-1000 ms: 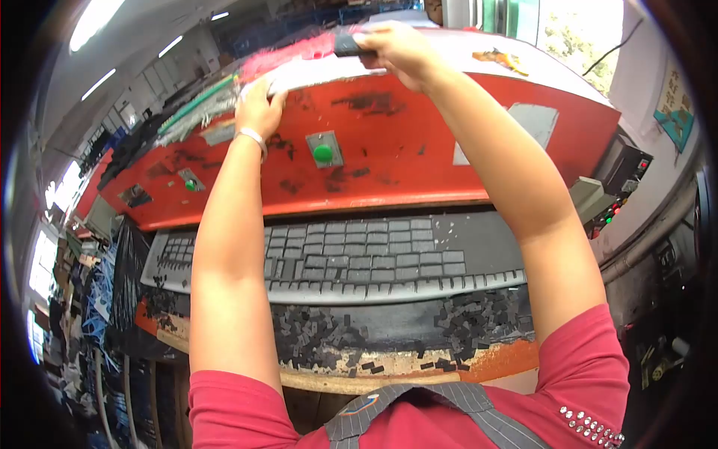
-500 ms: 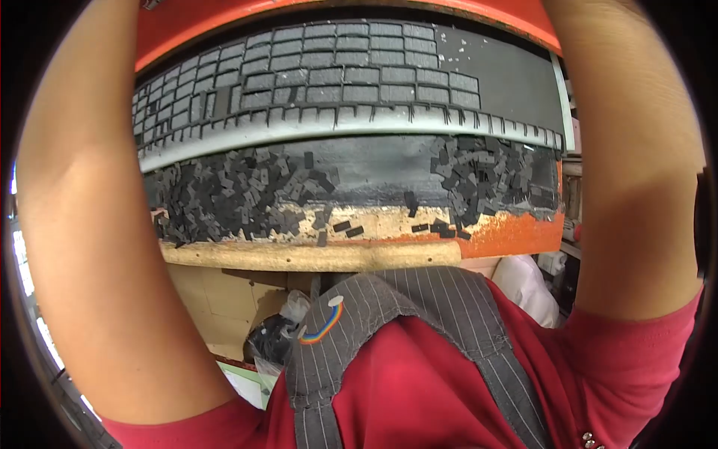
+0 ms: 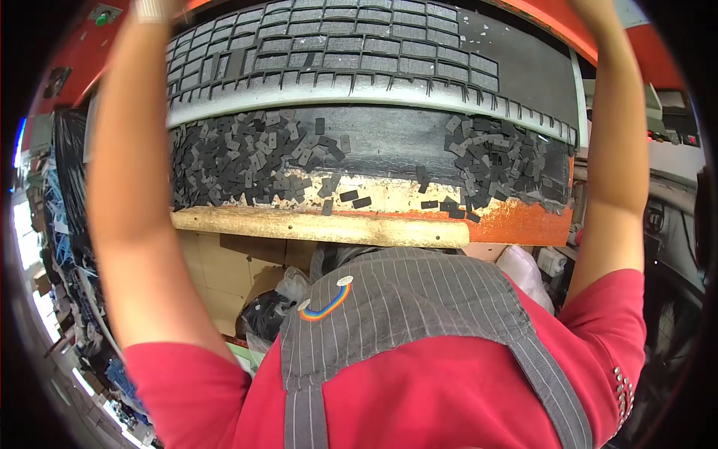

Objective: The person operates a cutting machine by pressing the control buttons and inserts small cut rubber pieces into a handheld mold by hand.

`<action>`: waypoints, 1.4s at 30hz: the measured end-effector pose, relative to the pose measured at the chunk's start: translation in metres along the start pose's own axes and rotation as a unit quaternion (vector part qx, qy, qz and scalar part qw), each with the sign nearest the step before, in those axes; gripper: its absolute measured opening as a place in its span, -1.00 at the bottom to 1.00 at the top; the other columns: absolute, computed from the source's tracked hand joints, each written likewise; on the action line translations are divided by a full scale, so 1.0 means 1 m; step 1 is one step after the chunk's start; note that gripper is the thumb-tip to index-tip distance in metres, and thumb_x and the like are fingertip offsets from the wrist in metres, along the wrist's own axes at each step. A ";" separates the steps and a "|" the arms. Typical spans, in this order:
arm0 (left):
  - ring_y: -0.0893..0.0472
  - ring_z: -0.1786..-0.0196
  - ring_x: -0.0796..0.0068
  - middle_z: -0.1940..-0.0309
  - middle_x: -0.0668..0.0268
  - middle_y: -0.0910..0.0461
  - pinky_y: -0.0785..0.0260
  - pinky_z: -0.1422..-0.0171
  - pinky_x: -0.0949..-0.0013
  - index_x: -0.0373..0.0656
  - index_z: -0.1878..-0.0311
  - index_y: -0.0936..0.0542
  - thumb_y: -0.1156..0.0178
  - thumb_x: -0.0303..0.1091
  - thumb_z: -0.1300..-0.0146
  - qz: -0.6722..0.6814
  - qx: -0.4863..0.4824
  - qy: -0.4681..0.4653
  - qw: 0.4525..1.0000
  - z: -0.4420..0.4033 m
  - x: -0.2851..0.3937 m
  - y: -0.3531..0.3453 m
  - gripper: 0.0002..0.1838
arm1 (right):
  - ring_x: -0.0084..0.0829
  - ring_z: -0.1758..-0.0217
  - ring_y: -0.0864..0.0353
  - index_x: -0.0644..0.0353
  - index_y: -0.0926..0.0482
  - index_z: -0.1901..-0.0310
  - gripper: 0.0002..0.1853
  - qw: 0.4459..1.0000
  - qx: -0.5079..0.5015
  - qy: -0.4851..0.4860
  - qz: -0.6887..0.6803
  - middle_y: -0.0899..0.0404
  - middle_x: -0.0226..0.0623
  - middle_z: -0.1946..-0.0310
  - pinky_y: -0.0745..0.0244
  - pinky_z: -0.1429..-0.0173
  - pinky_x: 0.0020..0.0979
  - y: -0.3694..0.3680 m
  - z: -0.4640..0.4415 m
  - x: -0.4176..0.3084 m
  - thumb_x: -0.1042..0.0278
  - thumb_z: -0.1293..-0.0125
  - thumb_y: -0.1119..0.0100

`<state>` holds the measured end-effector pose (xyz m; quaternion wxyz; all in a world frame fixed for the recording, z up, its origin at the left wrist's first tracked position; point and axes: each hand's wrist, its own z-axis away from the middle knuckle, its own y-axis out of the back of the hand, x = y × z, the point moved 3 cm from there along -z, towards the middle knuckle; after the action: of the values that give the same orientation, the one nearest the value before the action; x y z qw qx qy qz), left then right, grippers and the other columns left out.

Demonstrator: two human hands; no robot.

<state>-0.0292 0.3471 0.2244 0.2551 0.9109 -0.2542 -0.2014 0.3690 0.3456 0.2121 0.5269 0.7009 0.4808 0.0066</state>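
Note:
Both my forearms reach up past the top edge of the view, and neither hand's fingers show. A pale band circles my left wrist at the upper left, beside the red machine front [image 3: 67, 45]. My right wrist runs out of view at the top right, in front of the red panel. Between my arms lies a dark sheet [image 3: 535, 67] with rows of cut rectangular outlines [image 3: 344, 54]. Small black rectangular pieces [image 3: 224, 161] are heaped below its grey front edge on the left, and another heap [image 3: 497, 157] lies on the right.
A worn wooden ledge [image 3: 321, 224] runs along the front of the bench. Below it are cardboard [image 3: 213, 277] and a black plastic bag [image 3: 265, 318]. A green button [image 3: 102, 19] is at the upper left. Black plastic sheeting [image 3: 71, 150] hangs at the left.
The view has tilted down from the machine's top to the bench, and both hands have left the picture. The dark object in my right hand is out of sight.

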 end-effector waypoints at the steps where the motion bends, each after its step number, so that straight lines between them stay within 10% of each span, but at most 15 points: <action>1: -0.61 -0.22 0.16 -0.13 0.10 -0.66 -0.43 -0.32 0.19 -0.11 -0.16 -0.65 -0.40 -0.13 -0.25 0.080 -0.082 0.070 0.991 0.046 0.036 0.003 -0.54 | -0.46 -0.01 -0.65 0.31 -0.59 -0.12 -0.65 0.988 0.030 -0.122 -0.094 -0.70 -0.29 0.08 -0.53 -0.19 -0.36 -0.014 0.033 0.040 0.43 -0.32 -0.28; 7: -0.72 0.23 0.47 0.26 0.25 -0.78 -0.52 0.06 0.44 -0.15 0.18 -0.81 -0.46 -0.32 -0.22 0.224 -0.252 0.504 0.795 0.237 0.173 0.048 -0.84 | -0.37 -0.24 -0.60 0.28 -0.54 -0.30 -0.45 0.950 0.035 -0.301 -0.074 -0.67 -0.17 -0.14 -0.39 -0.36 -0.38 -0.050 0.167 0.166 0.16 -0.39 -0.34; 12: -0.66 0.31 0.50 0.33 0.28 -0.71 -0.49 0.16 0.46 -0.21 0.16 -0.78 -0.45 -0.43 -0.18 0.306 -0.348 0.492 0.737 0.239 0.241 0.046 -0.83 | -0.49 -0.12 -0.58 0.09 -0.60 -0.27 -0.49 0.958 0.084 -0.274 0.011 -0.68 -0.34 -0.06 -0.38 -0.27 -0.43 -0.081 0.151 0.180 0.09 -0.34 -0.39; 13: -0.65 0.32 0.50 0.32 0.28 -0.70 -0.48 0.17 0.46 -0.21 0.14 -0.78 -0.45 -0.43 -0.18 0.312 -0.373 0.480 0.731 0.237 0.249 0.043 -0.82 | -0.45 -0.02 -0.65 0.26 -0.59 -0.14 -0.61 0.946 0.110 -0.303 -0.041 -0.70 -0.26 0.03 -0.54 -0.19 -0.35 -0.088 0.137 0.149 0.49 -0.26 -0.35; 21: -0.65 0.34 0.49 0.31 0.22 -0.70 -0.49 0.18 0.42 -0.25 0.17 -0.76 -0.42 -0.44 -0.21 0.219 -0.390 0.534 0.717 0.248 0.236 0.061 -0.85 | -0.09 -0.14 -0.59 0.12 -0.57 -0.17 -0.46 0.962 0.122 -0.221 0.102 -0.64 -0.08 -0.02 -0.47 -0.29 -0.21 -0.121 0.143 0.165 0.36 -0.13 -0.49; 25: -0.68 0.35 0.30 0.47 0.20 -0.69 -0.52 0.19 0.29 -0.23 0.28 -0.75 -0.50 -0.07 -0.13 0.177 -0.514 0.549 0.635 0.244 0.246 0.069 -0.64 | -0.04 -0.19 -0.55 0.06 -0.58 -0.18 -0.45 0.968 0.113 -0.207 0.084 -0.62 -0.05 -0.06 -0.44 -0.33 -0.17 -0.122 0.143 0.170 0.32 -0.12 -0.49; 33: -0.64 0.46 0.47 0.50 0.25 -0.70 -0.49 0.29 0.37 -0.22 0.33 -0.74 -0.50 -0.19 -0.14 0.205 -0.517 0.508 0.658 0.250 0.251 0.057 -0.73 | -0.04 -0.20 -0.55 0.08 -0.57 -0.19 -0.47 0.965 0.120 -0.209 0.100 -0.62 -0.06 -0.07 -0.43 -0.33 -0.17 -0.122 0.144 0.164 0.30 -0.15 -0.46; 37: -0.69 0.24 0.47 0.27 0.21 -0.73 -0.54 0.09 0.39 -0.25 0.07 -0.70 -0.49 -0.30 -0.16 0.027 -0.361 0.516 0.776 0.255 0.205 0.068 -0.68 | -0.05 -0.20 -0.56 0.08 -0.57 -0.18 -0.47 0.968 0.126 -0.196 0.094 -0.63 -0.06 -0.06 -0.44 -0.32 -0.17 -0.123 0.145 0.166 0.30 -0.15 -0.46; 42: -0.69 0.10 0.35 0.15 0.18 -0.71 -0.55 -0.07 0.33 -0.23 0.06 -0.72 -0.55 -0.25 -0.09 0.192 -0.356 0.467 0.787 0.241 0.227 0.056 -0.61 | -0.06 -0.19 -0.56 0.06 -0.58 -0.18 -0.47 0.965 0.125 -0.211 0.093 -0.63 -0.05 -0.04 -0.45 -0.31 -0.18 -0.124 0.145 0.166 0.29 -0.14 -0.47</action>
<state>0.0102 0.0895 0.0126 0.6819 0.6711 -0.1838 0.2254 0.4504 0.3507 -0.0269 0.5217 0.7881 0.2887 -0.1528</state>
